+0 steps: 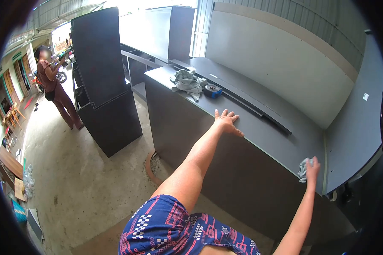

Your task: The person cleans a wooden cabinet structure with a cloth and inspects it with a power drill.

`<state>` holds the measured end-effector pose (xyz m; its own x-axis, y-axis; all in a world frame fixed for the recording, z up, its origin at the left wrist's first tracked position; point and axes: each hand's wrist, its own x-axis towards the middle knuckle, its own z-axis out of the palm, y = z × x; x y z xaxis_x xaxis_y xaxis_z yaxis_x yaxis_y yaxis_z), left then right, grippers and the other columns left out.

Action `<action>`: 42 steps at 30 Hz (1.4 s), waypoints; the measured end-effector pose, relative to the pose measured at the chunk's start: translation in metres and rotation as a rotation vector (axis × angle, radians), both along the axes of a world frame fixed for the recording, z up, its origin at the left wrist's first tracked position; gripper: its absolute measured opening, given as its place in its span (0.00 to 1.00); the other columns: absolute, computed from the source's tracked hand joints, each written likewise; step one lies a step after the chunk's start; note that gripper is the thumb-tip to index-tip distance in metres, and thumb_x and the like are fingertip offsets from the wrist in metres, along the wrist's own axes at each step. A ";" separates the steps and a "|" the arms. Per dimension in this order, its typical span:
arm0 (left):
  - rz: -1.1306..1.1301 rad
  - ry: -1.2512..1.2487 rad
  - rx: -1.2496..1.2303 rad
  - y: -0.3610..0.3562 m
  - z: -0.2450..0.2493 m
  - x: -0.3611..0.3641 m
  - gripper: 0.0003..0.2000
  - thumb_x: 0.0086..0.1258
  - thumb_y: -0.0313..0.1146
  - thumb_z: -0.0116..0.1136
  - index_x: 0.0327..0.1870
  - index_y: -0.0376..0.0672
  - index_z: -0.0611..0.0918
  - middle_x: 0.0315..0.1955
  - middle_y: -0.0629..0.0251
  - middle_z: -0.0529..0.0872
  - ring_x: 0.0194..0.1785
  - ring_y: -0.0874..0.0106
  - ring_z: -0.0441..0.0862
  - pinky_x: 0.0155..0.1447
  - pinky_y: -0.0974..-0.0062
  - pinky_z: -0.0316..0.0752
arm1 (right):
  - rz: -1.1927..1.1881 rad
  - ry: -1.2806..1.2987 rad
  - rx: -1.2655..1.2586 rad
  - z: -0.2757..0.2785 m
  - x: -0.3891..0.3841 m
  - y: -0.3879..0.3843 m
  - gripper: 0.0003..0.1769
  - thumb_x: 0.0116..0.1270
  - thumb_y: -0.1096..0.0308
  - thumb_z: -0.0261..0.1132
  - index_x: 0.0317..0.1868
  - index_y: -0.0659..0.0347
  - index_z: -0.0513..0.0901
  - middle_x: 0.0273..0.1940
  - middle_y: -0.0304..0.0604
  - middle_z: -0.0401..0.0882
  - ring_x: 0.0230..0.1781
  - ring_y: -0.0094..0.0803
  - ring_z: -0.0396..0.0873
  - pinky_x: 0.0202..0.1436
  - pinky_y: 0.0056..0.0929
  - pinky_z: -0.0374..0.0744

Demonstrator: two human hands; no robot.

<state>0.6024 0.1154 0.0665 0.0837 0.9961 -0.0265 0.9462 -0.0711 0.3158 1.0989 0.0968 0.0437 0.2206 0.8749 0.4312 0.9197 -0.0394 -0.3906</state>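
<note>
My left hand (227, 122) rests with spread fingers on the near top edge of a large dark grey cabinet (191, 123). Farther right, my right hand (313, 167) is closed on a crumpled grey rag (303, 170), which touches the cabinet top close to the upright side panel (353, 114). Beyond my left hand a blue and black tape measure (212, 90) sits on the cabinet top. Beside it lies a second bunched grey cloth (188, 81). A long dark strip (242, 102) runs lengthwise along the surface.
A tall dark cabinet piece (100, 59) stands on the concrete floor (85, 182) at the left. Past it stands another person (55, 85). A large light back panel (272, 55) rises behind the cabinet top. A curved brown strip (150, 168) lies by the cabinet's base.
</note>
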 end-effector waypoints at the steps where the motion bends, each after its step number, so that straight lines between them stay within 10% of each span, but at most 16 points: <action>1: -0.002 -0.003 -0.003 0.000 -0.002 0.000 0.54 0.42 0.74 0.60 0.73 0.57 0.59 0.74 0.66 0.52 0.78 0.60 0.39 0.74 0.41 0.28 | -0.027 -0.084 -0.195 -0.011 -0.005 0.000 0.30 0.66 0.52 0.61 0.64 0.58 0.71 0.63 0.55 0.69 0.62 0.50 0.69 0.63 0.42 0.68; 15: -0.009 0.109 -0.029 0.025 -0.009 0.003 0.55 0.44 0.71 0.62 0.74 0.55 0.56 0.75 0.64 0.49 0.78 0.61 0.39 0.74 0.43 0.35 | 0.215 -0.155 -0.039 -0.017 -0.106 0.002 0.27 0.63 0.47 0.57 0.60 0.46 0.75 0.60 0.40 0.73 0.63 0.36 0.69 0.64 0.46 0.62; 29: -0.004 0.072 -0.040 0.001 -0.001 0.017 0.55 0.43 0.71 0.63 0.74 0.57 0.56 0.75 0.65 0.48 0.78 0.62 0.37 0.74 0.42 0.28 | -0.428 -0.096 -0.321 0.001 0.025 -0.029 0.32 0.68 0.45 0.50 0.69 0.49 0.64 0.68 0.42 0.63 0.71 0.39 0.58 0.74 0.52 0.49; 42: -0.008 0.089 0.031 -0.015 0.002 0.027 0.56 0.42 0.76 0.58 0.74 0.54 0.58 0.75 0.64 0.50 0.78 0.61 0.38 0.74 0.41 0.30 | 0.064 -0.161 -0.304 0.008 -0.134 0.008 0.39 0.63 0.38 0.53 0.70 0.48 0.62 0.71 0.46 0.59 0.73 0.41 0.54 0.74 0.52 0.47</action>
